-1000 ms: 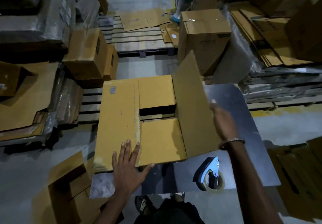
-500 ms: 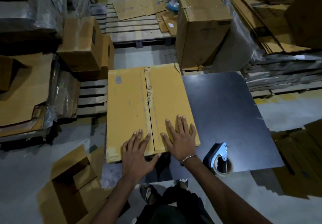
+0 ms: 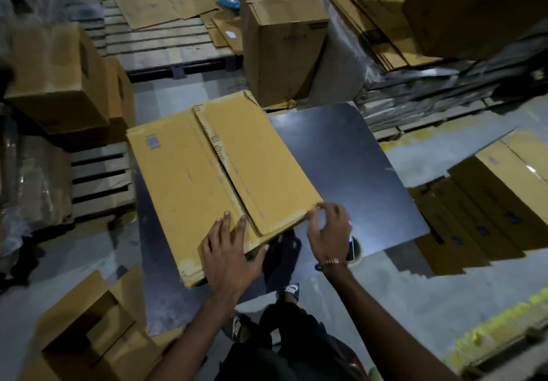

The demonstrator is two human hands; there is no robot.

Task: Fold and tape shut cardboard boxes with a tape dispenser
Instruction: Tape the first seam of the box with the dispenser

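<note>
Lifted off the right flap since half a second ago: right hand (image 3: pixel 327 229), now at the box's near right corner, fingers loosely curled, touching or just clear of the edge; cannot tell which. It holds nothing that shows.

Item 1: cardboard box (image 3: pixel 219 179), on the left part of the dark table (image 3: pixel 350 167); both top flaps folded down, seam open, no tape visible.

Item 2: left hand (image 3: pixel 229 250), fingers straight, pressing flat on the near left flap.

Item 3: tape dispenser (image 3: pixel 353 248), near right table edge, mostly hidden behind the right wrist.

Assessment: folding looks complete; taping the seam likely follows, dispenser close to the freed hand.
</note>
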